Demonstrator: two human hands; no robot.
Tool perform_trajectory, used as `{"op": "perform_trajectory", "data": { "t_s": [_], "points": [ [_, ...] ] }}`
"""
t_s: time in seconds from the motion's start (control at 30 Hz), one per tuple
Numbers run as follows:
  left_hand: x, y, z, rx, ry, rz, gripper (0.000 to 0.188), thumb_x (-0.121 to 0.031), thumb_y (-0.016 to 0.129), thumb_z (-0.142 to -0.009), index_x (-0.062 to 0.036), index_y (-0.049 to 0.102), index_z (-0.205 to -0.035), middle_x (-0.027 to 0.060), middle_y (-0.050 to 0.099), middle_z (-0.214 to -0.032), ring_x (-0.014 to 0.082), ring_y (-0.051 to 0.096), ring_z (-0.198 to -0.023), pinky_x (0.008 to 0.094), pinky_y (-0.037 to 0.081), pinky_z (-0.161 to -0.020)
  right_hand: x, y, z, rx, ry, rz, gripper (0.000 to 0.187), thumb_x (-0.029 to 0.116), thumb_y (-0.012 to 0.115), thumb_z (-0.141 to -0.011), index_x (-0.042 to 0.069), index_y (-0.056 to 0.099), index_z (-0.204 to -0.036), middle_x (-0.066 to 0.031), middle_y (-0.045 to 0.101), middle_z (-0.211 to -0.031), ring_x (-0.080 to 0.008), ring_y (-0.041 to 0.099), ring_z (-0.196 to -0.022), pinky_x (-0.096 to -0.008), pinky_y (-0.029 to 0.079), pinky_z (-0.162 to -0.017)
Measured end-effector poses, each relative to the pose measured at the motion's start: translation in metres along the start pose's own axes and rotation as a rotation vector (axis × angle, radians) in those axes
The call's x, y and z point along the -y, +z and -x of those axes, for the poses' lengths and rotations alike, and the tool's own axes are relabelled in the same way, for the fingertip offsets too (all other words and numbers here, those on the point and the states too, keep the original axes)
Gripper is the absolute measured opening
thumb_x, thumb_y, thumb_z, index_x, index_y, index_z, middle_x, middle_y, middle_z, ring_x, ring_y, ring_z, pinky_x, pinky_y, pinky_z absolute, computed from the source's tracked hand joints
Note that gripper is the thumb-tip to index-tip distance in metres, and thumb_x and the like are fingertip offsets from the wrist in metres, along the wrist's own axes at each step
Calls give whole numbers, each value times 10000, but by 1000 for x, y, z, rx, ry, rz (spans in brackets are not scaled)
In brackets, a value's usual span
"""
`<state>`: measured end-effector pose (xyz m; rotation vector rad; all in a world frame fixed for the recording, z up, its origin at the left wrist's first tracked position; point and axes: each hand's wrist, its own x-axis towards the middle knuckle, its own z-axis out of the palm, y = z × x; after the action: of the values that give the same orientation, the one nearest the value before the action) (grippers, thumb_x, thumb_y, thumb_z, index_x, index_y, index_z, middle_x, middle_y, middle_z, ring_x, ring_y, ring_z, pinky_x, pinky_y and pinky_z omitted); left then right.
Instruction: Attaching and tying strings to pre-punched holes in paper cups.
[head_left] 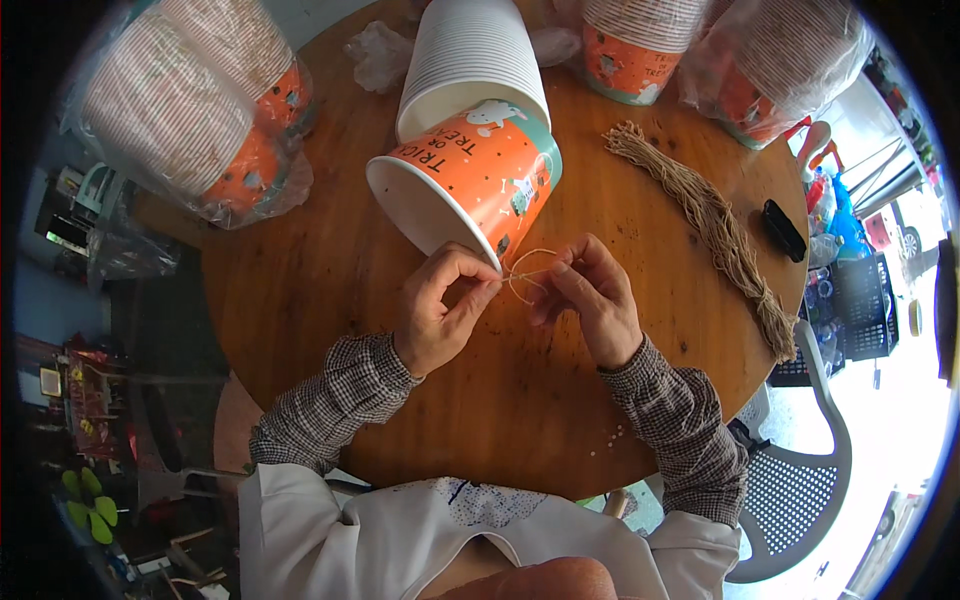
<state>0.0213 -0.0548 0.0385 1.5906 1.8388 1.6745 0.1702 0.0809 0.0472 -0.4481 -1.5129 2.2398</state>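
Left hand (440,305): pinched shut on thin tan string (528,272), right at rim of tipped orange paper bucket (470,185).
Right hand (592,295): fingertips closed on same string, just right of loop.
String: looped between both hands, near centre of round wooden table (300,270).
Far right: bundle of tan cords (715,225).

bright daylight from the right, overexposed right edge, dark fisheye rim, centre sharp, soft shadows
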Motion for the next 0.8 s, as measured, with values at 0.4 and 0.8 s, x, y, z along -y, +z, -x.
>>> {"op": "perform_trajectory", "data": {
  "t_s": [0.4,0.8],
  "points": [
    [9,0,-1,26,107,-103,98,-1,652,-819,-25,587,-889,86,599,-897,223,596,-808,310,491,-717,-2,-7,-5,-70,-179,100,73,73,496,-960,38,436,-941,-51,580,-739,-106,557,-581,-246,472,-505],
    [-8,7,-6,62,523,-681,278,-158,702,-769,-118,663,-1041,-36,639,-1137,184,531,-1156,419,295,-1042,-2,10,15,-11,-570,660,143,13,616,-863,15,526,-973,-109,617,-794,-177,632,-649,-264,489,-569]
  ]
}}
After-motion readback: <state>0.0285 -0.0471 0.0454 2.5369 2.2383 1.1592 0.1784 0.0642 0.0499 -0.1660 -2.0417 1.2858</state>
